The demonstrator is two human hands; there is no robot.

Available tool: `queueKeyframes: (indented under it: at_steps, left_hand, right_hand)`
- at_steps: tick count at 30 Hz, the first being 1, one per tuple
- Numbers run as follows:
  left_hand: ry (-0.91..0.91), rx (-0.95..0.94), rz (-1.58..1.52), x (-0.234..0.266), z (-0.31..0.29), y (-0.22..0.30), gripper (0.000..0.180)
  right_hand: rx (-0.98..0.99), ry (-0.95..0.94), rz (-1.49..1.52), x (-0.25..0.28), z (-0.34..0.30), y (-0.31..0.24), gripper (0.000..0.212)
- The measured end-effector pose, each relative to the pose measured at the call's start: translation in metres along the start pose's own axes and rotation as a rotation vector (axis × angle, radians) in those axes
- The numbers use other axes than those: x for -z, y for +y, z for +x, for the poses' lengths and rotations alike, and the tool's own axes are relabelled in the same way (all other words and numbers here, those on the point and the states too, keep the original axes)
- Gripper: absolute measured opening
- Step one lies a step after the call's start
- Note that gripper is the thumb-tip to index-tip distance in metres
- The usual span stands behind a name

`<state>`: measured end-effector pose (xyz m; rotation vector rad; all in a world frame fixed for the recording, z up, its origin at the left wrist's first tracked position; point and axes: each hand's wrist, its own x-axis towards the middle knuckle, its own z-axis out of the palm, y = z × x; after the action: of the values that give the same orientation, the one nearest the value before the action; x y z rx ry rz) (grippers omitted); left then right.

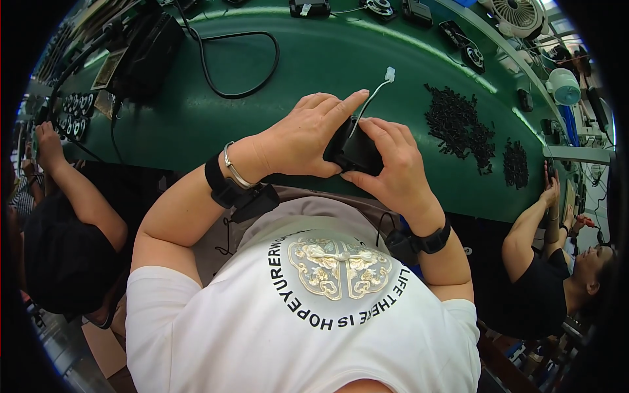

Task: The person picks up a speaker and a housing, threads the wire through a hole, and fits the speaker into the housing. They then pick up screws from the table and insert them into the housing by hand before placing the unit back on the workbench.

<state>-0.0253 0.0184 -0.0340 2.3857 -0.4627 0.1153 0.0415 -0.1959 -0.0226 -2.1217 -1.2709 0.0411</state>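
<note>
Between my two hands is a small black plastic box-shaped part (359, 152), held above the near edge of the green table. From its top a thin light cable (372, 98) rises and ends in a white plug connector (390, 74). My left hand (309, 131) grips the part's left side, thumb low and index finger stretched along the cable. On the right side my right hand (396, 154) clasps it, fingers over the top and thumb at the lower edge. My fingers and palms hide much of the part.
Two piles of small black pieces (458, 124) lie on the green table (314, 59) to the right. A black cable loop (275, 62) and a dark machine (147, 56) are at the left. Speaker parts (380, 6) line the far edge. People work on both sides.
</note>
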Motion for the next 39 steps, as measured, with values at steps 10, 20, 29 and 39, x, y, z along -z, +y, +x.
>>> queueKeyframes:
  at_steps: [10, 20, 29, 39]
  left_hand:
    - [0.038, -0.03, 0.008, 0.0, -0.001, 0.001, 0.111]
    - [0.124, 0.189, -0.076, 0.006, -0.026, 0.027, 0.083]
    - [0.259, 0.038, 0.391, -0.018, -0.035, 0.048, 0.052]
    - [0.34, 0.099, 0.375, -0.031, -0.035, 0.053, 0.057]
  right_hand:
    - [0.009, -0.049, -0.034, 0.003, 0.001, 0.0, 0.075]
    - [0.011, 0.01, -0.122, -0.005, -0.005, -0.002, 0.075]
    - [0.043, 0.086, -0.108, -0.011, -0.012, -0.019, 0.073]
    - [0.012, 0.123, 0.114, -0.023, 0.025, -0.001, 0.032]
